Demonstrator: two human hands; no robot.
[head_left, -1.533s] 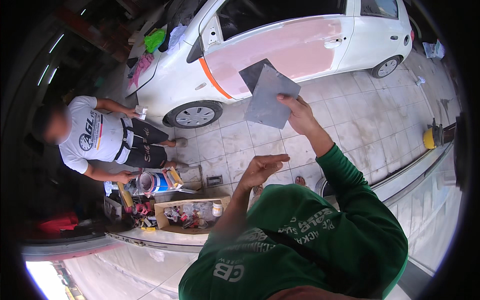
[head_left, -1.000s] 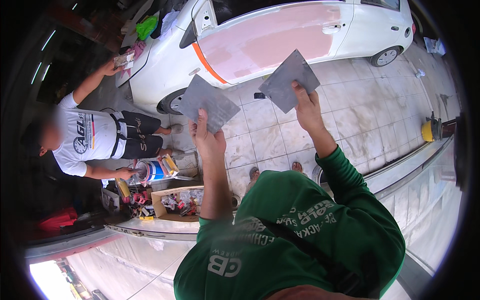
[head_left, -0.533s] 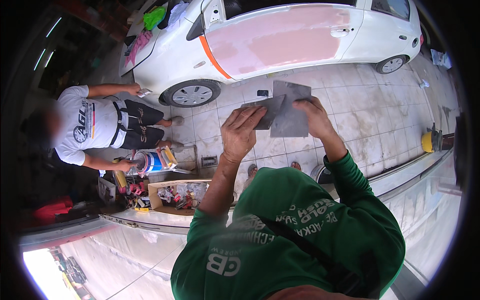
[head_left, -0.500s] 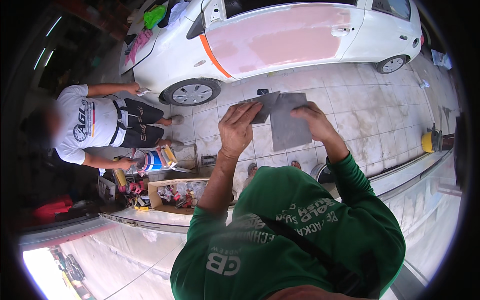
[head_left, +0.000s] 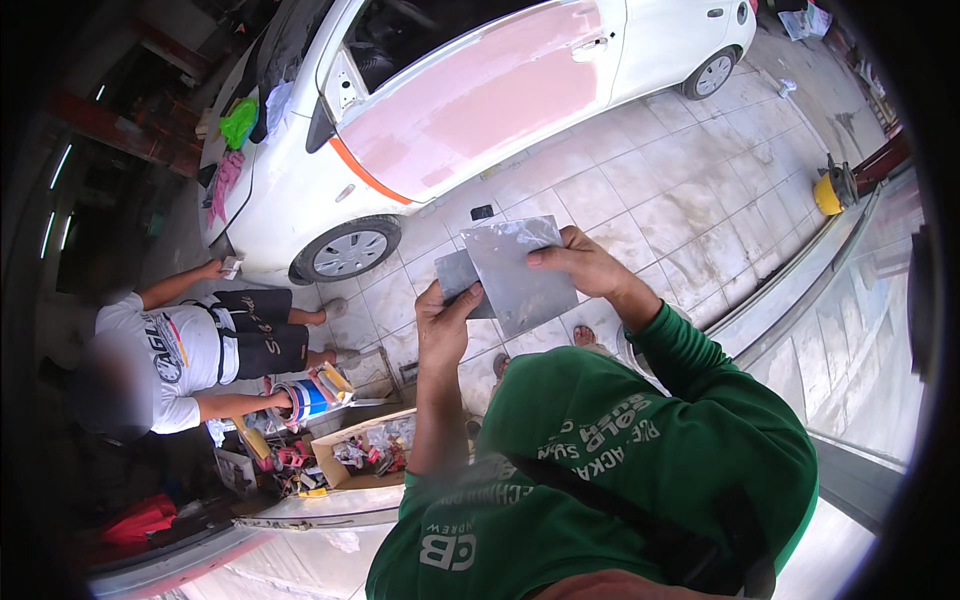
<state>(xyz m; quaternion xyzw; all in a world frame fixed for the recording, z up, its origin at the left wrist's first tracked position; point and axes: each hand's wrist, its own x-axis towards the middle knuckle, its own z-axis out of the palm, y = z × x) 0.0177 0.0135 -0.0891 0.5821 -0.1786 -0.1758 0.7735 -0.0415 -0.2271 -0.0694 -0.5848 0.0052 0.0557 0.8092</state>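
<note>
My left hand (head_left: 445, 320) grips a dark grey flat plate (head_left: 455, 272) by its lower left part. My right hand (head_left: 590, 270) holds a larger, lighter grey square plate (head_left: 515, 290), smudged with pale marks, thumb on its face. The larger plate overlaps the darker one in front of my body, over the floor tiles. Beyond them stands a white car (head_left: 300, 200) with pink patches (head_left: 450, 110) on its door and an orange strip along the door's front lower edge.
At left, a co-worker (head_left: 200, 355) holds a small pale piece beside the car and has a hand at a blue-banded bucket (head_left: 317, 400). A cardboard box (head_left: 330, 465) of assorted items lies below. A yellow machine (head_left: 828, 195) stands right, beside a ledge. Cloths lie on the hood.
The plates were held apart a second ago and now overlap, the larger one more in front. My view has turned. The co-worker has lowered the raised hand.
</note>
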